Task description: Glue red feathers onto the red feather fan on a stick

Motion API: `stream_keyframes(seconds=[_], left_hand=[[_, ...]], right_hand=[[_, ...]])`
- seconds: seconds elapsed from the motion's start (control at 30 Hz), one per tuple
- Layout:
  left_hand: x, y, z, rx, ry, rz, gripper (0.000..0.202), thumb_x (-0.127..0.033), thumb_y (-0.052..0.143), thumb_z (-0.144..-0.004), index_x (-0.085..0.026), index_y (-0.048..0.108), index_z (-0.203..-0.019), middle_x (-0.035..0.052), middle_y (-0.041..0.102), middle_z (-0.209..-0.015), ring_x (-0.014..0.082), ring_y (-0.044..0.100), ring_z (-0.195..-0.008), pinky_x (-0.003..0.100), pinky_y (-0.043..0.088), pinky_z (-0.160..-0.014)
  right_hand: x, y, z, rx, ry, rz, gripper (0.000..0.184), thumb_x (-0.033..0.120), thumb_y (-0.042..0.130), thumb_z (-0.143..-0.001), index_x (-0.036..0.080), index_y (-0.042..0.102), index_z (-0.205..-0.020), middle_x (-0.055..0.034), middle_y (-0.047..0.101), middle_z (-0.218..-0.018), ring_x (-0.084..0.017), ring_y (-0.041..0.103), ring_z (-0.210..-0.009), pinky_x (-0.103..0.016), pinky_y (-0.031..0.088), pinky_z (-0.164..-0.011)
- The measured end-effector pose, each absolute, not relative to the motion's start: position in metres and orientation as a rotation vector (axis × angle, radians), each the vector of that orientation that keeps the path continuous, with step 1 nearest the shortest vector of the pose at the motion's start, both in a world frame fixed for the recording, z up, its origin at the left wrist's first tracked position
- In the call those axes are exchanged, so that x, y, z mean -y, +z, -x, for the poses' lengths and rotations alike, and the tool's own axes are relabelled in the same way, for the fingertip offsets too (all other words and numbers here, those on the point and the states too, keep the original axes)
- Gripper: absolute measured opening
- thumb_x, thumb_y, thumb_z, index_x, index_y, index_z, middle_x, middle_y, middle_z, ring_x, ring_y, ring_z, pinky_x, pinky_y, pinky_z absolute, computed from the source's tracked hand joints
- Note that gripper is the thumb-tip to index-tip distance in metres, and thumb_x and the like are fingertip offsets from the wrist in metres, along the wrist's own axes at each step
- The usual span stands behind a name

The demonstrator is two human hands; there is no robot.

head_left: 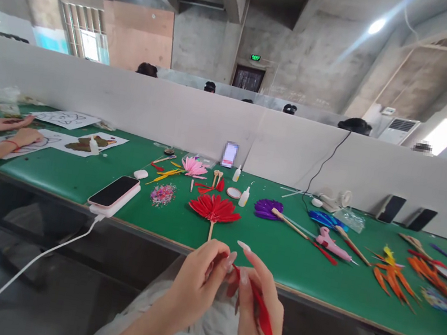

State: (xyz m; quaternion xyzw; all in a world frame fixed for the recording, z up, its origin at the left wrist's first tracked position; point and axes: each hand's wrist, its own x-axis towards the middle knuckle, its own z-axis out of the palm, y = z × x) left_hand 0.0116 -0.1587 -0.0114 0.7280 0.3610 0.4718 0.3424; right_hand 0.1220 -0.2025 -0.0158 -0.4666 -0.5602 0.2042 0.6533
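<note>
Between my hands, above my lap at the table's front edge, is a red feather [265, 314]. My right hand [264, 306] pinches it near its narrow end, with the broad tip pointing down to the right and the index finger raised. My left hand [203, 273] is closed, thumb against fingertips, at the feather's thin end; what sits in that pinch is too small to make out. Just beyond my hands lies a red feather fan [215, 209] with a wooden handle [210, 230] pointing toward me.
On the green table [171, 224] are a phone on a white power bank [116, 195], colourful sequins [163, 195], a glue bottle [244, 197], a purple feather fan [268, 209], a pink glue gun [333, 244] and orange feathers [394, 276]. Another person's hands [25, 137] work at the left.
</note>
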Motion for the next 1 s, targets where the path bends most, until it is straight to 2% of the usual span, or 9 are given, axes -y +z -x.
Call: stream_keyframes(seconds=[0.37, 0.6, 0.73, 1.0], left_hand=[[0.1595, -0.0117, -0.0131, -1.013, 1.245, -1.899, 0.024, -0.03, 0.034, -0.094, -0.019, 0.05, -0.08, -0.0004, 0.057, -0.067, 0.0116, 0.053, -0.064, 0.021, 0.039, -0.059], [0.1594, -0.013, -0.0134, -1.024, 1.201, -1.837, 0.026, -0.036, 0.037, -0.093, -0.018, 0.051, -0.081, 0.0004, 0.057, -0.068, 0.011, 0.051, -0.061, 0.021, 0.038, -0.057], [0.1605, -0.0141, -0.0127, -1.008, 1.142, -1.841, 0.026, -0.039, 0.041, -0.091, -0.018, 0.049, -0.079, 0.0003, 0.057, -0.068, 0.0107, 0.05, -0.059, 0.021, 0.037, -0.057], [0.1592, -0.0115, -0.0127, -1.035, 1.182, -1.898, 0.027, -0.035, 0.034, -0.094, -0.018, 0.05, -0.081, 0.0005, 0.055, -0.069, 0.0119, 0.051, -0.066, 0.022, 0.037, -0.061]], right_hand=[[0.2019, -0.017, -0.1226, 1.288, 0.483, 1.043, 0.028, 0.028, 0.047, -0.091, 0.024, 0.055, -0.117, 0.0025, 0.06, -0.064, -0.01, 0.054, -0.052, -0.021, 0.047, -0.055], [0.2023, -0.0171, -0.121, 1.226, 0.539, 1.1, 0.036, 0.032, 0.046, -0.092, 0.024, 0.043, -0.127, 0.0034, 0.06, -0.065, -0.01, 0.052, -0.049, -0.022, 0.046, -0.051], [0.2029, -0.0159, -0.12, 1.203, 0.527, 1.097, 0.036, 0.033, 0.046, -0.092, 0.026, 0.043, -0.127, 0.0048, 0.058, -0.061, -0.009, 0.052, -0.048, -0.021, 0.046, -0.05], [0.2043, -0.014, -0.1166, 1.113, 0.63, 1.078, 0.036, 0.034, 0.049, -0.09, 0.026, 0.044, -0.125, 0.0041, 0.06, -0.064, -0.008, 0.051, -0.045, -0.019, 0.045, -0.047]])
